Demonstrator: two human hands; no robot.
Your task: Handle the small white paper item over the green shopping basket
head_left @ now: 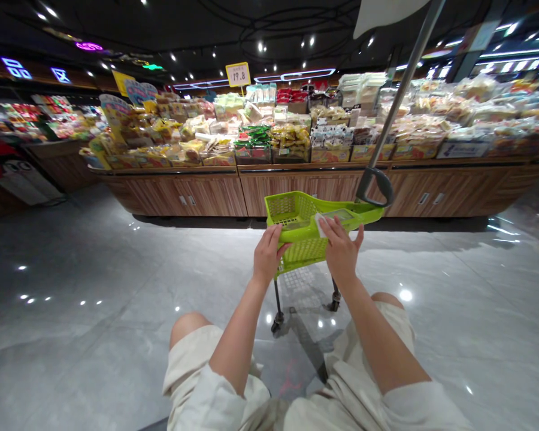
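A small lime-green shopping cart (302, 257) with a meshed basket stands before me on dark legs with black casters. My left hand (266, 254) is closed on the near left corner of its rim, the thumb against the side. My right hand (340, 248) lies over the rim further right and presses a white tissue (320, 225) against the green plastic with its fingers. Just beyond those fingers sits a clear panel (341, 214) set into the top. A dark grey loop handle (385, 187) rises at the cart's right end. No goods show in the visible part of the basket.
Behind the cart runs a long wood-fronted counter (179, 194) heaped with packaged snacks. A metal pole (399, 90) slants up from beside the handle. A price sign (238, 75) stands above the goods. My knees flank the cart on a shiny grey floor (94, 269).
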